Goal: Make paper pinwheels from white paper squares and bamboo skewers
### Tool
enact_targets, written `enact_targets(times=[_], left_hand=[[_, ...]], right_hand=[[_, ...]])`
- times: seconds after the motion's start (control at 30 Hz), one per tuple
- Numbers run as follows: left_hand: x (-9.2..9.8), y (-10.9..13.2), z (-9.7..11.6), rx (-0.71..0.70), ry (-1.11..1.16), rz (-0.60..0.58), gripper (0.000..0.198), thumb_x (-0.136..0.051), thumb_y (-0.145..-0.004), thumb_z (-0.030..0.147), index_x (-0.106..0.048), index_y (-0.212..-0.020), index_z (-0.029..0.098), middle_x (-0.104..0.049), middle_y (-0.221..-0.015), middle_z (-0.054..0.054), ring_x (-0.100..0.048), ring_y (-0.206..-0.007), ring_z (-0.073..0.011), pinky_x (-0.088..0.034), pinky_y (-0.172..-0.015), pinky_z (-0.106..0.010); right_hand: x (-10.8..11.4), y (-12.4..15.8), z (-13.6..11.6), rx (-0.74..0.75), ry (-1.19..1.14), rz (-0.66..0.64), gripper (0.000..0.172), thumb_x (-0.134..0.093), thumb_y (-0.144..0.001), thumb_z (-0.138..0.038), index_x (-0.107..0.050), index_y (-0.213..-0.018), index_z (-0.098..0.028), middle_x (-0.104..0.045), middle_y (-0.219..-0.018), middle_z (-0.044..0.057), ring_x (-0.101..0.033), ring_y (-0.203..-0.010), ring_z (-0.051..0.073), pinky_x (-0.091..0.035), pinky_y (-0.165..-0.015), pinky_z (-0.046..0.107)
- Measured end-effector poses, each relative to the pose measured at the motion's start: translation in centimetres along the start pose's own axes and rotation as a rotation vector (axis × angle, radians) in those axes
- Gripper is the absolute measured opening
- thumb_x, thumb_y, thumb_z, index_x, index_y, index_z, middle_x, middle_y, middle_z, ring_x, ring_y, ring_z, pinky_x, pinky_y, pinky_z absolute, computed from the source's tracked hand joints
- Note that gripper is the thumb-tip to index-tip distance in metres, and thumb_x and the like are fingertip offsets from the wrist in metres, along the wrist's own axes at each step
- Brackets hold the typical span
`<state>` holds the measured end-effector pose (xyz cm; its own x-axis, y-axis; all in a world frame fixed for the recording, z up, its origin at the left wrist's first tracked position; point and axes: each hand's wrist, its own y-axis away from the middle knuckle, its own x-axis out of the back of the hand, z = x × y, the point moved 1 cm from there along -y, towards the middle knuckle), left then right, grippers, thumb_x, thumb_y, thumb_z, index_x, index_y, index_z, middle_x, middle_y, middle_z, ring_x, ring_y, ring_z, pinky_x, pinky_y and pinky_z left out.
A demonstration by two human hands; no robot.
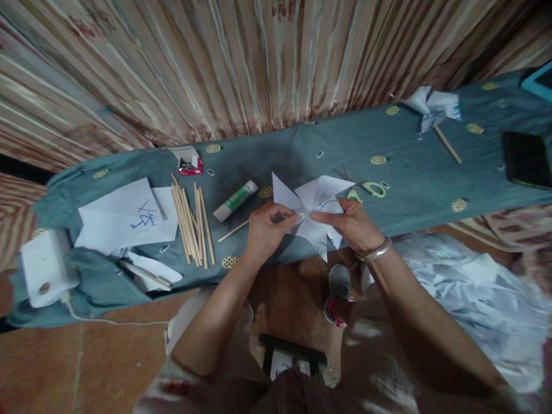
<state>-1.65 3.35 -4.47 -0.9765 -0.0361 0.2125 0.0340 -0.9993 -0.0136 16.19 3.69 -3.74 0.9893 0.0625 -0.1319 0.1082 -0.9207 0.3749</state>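
Note:
A white paper pinwheel (pixel 321 190) with blue pen marks is held over the front of the cloth-covered bench. My left hand (pixel 269 227) pinches it near the centre, thumb and forefinger together. From the other side my right hand (pixel 356 224) grips it, thumb pressed close to the middle and the other fingers behind the paper. Whether a pin sits at the centre I cannot tell. A single wooden stick (pixel 233 231) lies beside my left hand, its end hidden by the hand. Just behind it rests a glue stick (pixel 235 200). Green-handled scissors (pixel 373 189) lie beyond my right hand.
Several wooden sticks (pixel 190 221) lie left, near drawn-on paper sheets (pixel 121 215), a pen (pixel 146 273) and an open red box of pins (pixel 190 165). A white power adapter (pixel 45 267) sits far left. Another pinwheel (pixel 435 107) and a phone (pixel 526 159) are at right.

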Motion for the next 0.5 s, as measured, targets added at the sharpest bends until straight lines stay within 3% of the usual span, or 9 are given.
enact_targets(times=[0.37,0.43,0.5], left_hand=[[-0.07,0.06,-0.02,-0.049,-0.011,-0.001,0.014,-0.077,-0.064,0.027,-0.067,-0.061,0.018,-0.067,-0.069,-0.001,-0.062,-0.068,-0.0150,-0.048,-0.070,-0.028],[-0.07,0.05,-0.01,-0.062,0.008,-0.006,0.014,-0.077,-0.065,0.029,-0.068,-0.066,0.018,-0.069,-0.074,-0.002,-0.063,-0.072,-0.0160,-0.049,-0.074,-0.029],[-0.04,-0.05,0.04,-0.088,0.077,0.013,0.026,-0.079,-0.064,0.031,-0.070,-0.085,0.019,-0.071,-0.091,-0.004,-0.065,-0.083,-0.0177,-0.050,-0.080,-0.030]], right_hand=[[-0.14,-0.03,0.06,0.011,0.005,0.022,0.029,-0.086,-0.051,-0.033,-0.070,-0.070,-0.019,-0.069,-0.065,-0.003,-0.057,-0.053,0.013,-0.045,-0.053,0.027],[-0.16,-0.04,0.03,0.012,-0.012,0.033,0.029,-0.086,-0.050,-0.033,-0.070,-0.070,-0.019,-0.069,-0.065,-0.003,-0.058,-0.053,0.013,-0.046,-0.054,0.028],[-0.15,-0.08,-0.03,-0.002,-0.045,0.045,0.028,-0.086,-0.049,-0.032,-0.070,-0.068,-0.019,-0.069,-0.064,-0.003,-0.058,-0.052,0.013,-0.047,-0.055,0.028]])
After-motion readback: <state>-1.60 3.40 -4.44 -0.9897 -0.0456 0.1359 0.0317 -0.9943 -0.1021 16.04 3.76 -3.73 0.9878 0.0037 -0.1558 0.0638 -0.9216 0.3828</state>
